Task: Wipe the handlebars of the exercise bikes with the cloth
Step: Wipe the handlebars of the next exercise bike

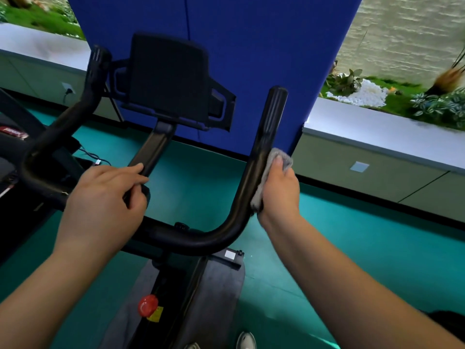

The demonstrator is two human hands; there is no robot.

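A black U-shaped handlebar [216, 238] of an exercise bike fills the middle of the view, with its right arm [266, 137] rising to a rounded end. My right hand [279, 187] holds a grey cloth [281, 159] pressed against the outer side of that right arm, about halfway up. My left hand [105, 195] grips the handlebar's central part near the stem, fingers curled round it. The left arm of the bar [83, 102] curves up on the left, untouched.
A black tablet holder [168, 76] stands on the stem in front of a blue panel [251, 46]. A red knob [148, 305] sits on the bike's frame below. Another machine [15, 137] stands left. The teal floor [352, 235] and a ledge with plants [377, 127] lie right.
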